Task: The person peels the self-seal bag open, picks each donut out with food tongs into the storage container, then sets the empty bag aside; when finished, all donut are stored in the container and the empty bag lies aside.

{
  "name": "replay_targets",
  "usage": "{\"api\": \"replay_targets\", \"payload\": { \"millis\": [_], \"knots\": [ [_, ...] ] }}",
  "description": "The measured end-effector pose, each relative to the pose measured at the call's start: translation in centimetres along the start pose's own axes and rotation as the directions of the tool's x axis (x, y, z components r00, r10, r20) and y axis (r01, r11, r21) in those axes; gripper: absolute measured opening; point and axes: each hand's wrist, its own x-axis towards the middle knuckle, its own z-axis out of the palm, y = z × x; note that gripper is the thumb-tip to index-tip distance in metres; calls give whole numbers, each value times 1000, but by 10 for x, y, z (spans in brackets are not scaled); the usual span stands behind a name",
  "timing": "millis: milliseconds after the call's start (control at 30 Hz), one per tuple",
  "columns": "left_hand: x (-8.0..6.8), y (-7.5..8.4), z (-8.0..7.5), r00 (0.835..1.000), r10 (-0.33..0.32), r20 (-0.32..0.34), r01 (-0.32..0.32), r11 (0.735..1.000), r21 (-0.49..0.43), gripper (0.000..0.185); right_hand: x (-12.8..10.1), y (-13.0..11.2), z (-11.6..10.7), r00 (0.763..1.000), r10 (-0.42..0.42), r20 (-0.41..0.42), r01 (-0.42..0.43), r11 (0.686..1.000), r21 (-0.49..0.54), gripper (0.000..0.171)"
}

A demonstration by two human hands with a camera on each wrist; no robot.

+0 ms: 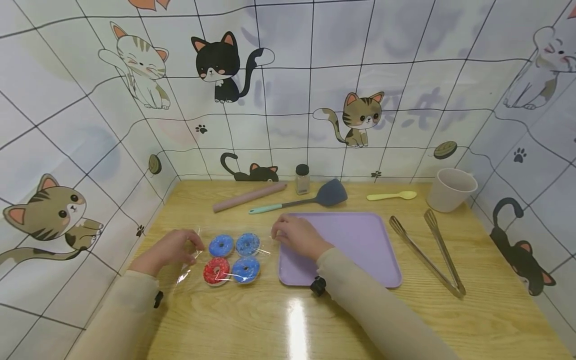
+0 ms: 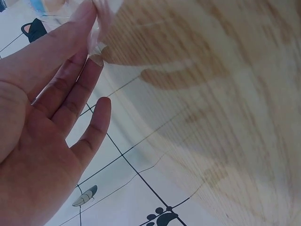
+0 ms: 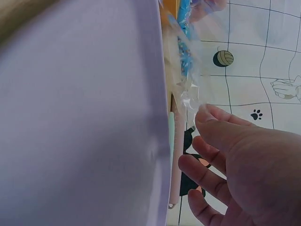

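Note:
Between the two hands lies a clear plastic bag with toy donuts inside: a red donut at the near left and three blue ones, such as the speckled donut at the far right. My left hand pinches the bag's left edge; in the left wrist view, thumb and forefinger meet on the crinkled film. The right hand pinches the bag's right end between thumb and forefinger, its other fingers spread. That hand reaches over the left part of a purple tray.
Behind the bag lie a pinkish-brown rod and a spatula, near a black-capped jar. A yellow spoon and a beige cup stand back right. Metal tongs lie spread right of the tray. Cat-print sheets enclose the table.

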Motion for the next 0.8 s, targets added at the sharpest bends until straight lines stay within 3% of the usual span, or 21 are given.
{"api": "replay_targets", "payload": {
  "millis": [233, 633, 800],
  "knots": [
    [1, -2, 2, 1000, 2, -8, -2, 1000, 14, 31, -6, 10, -6, 999, 35, -29, -35, 999, 4, 4],
    [2, -2, 2, 1000, -4, -8, 4, 1000, -6, 30, -13, 11, -10, 991, 130, 18, -130, 991, -26, 4],
    [2, -3, 2, 1000, -1, -6, 1, 1000, 0, 30, -12, 11, -11, 983, 183, 21, -185, 978, 93, 5]
  ]
}}
